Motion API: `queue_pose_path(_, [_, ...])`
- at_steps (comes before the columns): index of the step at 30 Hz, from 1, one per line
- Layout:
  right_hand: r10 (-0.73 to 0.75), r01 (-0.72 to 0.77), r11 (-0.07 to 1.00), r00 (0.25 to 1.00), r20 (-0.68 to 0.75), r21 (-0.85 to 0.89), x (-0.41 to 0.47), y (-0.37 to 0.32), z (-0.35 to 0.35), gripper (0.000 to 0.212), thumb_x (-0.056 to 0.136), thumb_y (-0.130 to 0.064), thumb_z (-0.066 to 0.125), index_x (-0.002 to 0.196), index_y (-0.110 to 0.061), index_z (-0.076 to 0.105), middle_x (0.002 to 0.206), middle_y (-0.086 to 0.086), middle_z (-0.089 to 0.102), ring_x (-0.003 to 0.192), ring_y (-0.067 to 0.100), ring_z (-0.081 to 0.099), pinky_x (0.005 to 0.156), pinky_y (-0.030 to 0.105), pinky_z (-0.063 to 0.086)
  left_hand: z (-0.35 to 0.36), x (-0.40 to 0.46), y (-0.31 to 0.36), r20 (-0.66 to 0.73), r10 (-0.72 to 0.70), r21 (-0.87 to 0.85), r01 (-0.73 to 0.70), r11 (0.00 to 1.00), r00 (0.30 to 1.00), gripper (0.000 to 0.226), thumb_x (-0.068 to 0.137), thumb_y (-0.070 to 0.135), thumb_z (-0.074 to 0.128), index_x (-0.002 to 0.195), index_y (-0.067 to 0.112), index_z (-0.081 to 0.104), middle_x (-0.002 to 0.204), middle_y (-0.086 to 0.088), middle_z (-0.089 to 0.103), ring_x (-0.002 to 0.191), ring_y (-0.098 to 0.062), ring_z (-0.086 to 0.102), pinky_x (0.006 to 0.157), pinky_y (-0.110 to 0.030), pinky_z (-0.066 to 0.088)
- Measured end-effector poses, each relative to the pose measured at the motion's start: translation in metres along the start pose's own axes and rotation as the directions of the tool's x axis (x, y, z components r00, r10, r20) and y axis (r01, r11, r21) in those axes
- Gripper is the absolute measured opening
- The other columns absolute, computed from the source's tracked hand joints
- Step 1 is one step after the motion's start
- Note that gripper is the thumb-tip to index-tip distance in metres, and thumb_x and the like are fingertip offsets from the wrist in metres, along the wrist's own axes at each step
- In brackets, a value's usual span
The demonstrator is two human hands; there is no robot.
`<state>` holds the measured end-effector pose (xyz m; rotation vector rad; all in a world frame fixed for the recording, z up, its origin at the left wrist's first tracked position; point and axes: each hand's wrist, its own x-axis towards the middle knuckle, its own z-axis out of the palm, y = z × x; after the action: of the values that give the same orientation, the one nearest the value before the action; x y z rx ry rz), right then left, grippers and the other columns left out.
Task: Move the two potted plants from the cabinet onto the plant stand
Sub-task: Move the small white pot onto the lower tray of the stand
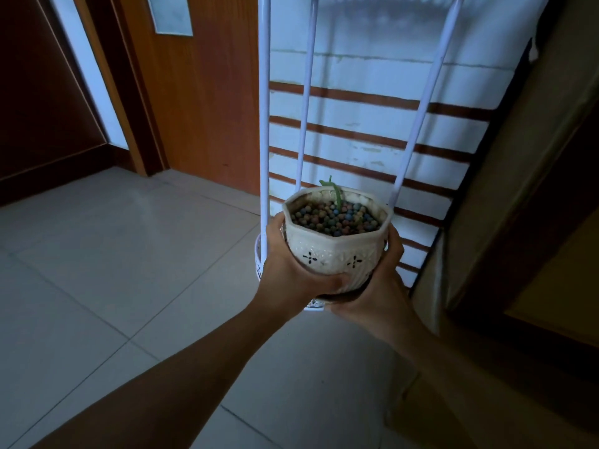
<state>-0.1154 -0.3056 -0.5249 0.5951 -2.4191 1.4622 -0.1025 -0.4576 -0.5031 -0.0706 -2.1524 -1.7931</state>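
Note:
A cream octagonal potted plant (337, 251) filled with coloured clay pebbles and one small green shoot is held in both hands. My left hand (288, 270) wraps its left side and bottom. My right hand (379, 286) cups its right side and base. The pot hangs just above the low shelf of the white plant stand (265, 124), whose three thin upright poles rise behind it. Only a bit of the shelf's white perforated rim (258, 257) shows beside my left hand; the rest is hidden under the pot. The second plant is not in view.
A tiled wall with brown stripes (372, 124) stands right behind the stand. A wooden door (201, 92) is at the back left, and a brown cabinet (534, 205) is close on the right. Grey floor tiles (113, 270) spread to the left and front.

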Motion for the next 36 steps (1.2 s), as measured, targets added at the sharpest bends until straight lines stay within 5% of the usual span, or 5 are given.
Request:
queue_pose_path(13, [0.12, -0.127, 0.983, 0.991, 0.059, 0.133, 0.07, 0.074, 0.021, 0.15, 0.039, -0.021, 0.09, 0.145, -0.035, -0.014, 0.13, -0.034, 0.03, 0.132, 0.008, 0.036, 0.099, 0.038, 0.051, 0.028, 0.072, -0.052, -0.034, -0.03, 0.061, 0.032, 0.998, 0.999, 0.11, 0.043, 0.005, 0.092, 0.132, 0.023, 0.029, 0.13, 0.002, 0.052, 0.117, -0.01, 0.054, 0.082, -0.01, 0.053])
queue_pose_path(18, [0.163, -0.169, 0.985, 0.981, 0.104, 0.043, 0.088, 0.086, 0.029, 0.151, 0.045, -0.013, 0.092, 0.146, -0.03, -0.018, 0.149, -0.003, 0.035, 0.126, 0.006, 0.038, 0.077, -0.002, 0.041, 0.03, 0.08, -0.068, -0.093, -0.092, 0.062, 0.098, 0.993, 0.991, 0.114, 0.047, 0.005, 0.09, 0.137, 0.023, 0.024, 0.127, 0.003, 0.053, 0.116, -0.015, 0.054, 0.093, -0.041, 0.054])
queue_pose_path(23, [0.166, -0.156, 0.985, 0.977, 0.137, -0.076, 0.091, 0.091, 0.036, 0.149, 0.036, -0.041, 0.089, 0.144, -0.036, -0.014, 0.151, 0.001, 0.034, 0.134, 0.021, 0.041, 0.104, 0.044, 0.046, 0.028, 0.082, -0.086, -0.105, -0.112, 0.093, 0.122, 0.988, 0.988, 0.113, 0.048, 0.007, 0.09, 0.139, 0.025, 0.025, 0.11, 0.016, 0.056, 0.097, 0.003, 0.054, 0.064, 0.0, 0.048])
queue_pose_path(27, [0.173, -0.151, 0.978, 0.973, 0.155, -0.147, 0.093, 0.092, 0.037, 0.142, 0.035, -0.05, 0.088, 0.142, -0.03, -0.004, 0.147, 0.001, 0.039, 0.13, 0.022, 0.046, 0.102, 0.045, 0.047, 0.025, 0.084, -0.092, -0.1, -0.114, 0.093, 0.123, 0.988, 0.988, 0.112, 0.048, 0.01, 0.09, 0.139, 0.025, 0.026, 0.112, 0.013, 0.055, 0.09, 0.011, 0.049, 0.058, 0.009, 0.039])
queue_pose_path(36, [0.202, -0.155, 0.947, 0.968, 0.148, -0.28, 0.094, 0.095, 0.039, 0.131, 0.049, -0.026, 0.091, 0.141, -0.022, -0.002, 0.142, 0.007, 0.046, 0.127, 0.026, 0.049, 0.099, 0.038, 0.048, 0.021, 0.089, -0.101, -0.047, -0.174, 0.067, 0.176, 0.982, 0.984, 0.112, 0.036, 0.013, 0.088, 0.126, 0.036, 0.025, 0.118, 0.005, 0.058, 0.111, -0.013, 0.056, 0.083, -0.033, 0.056])
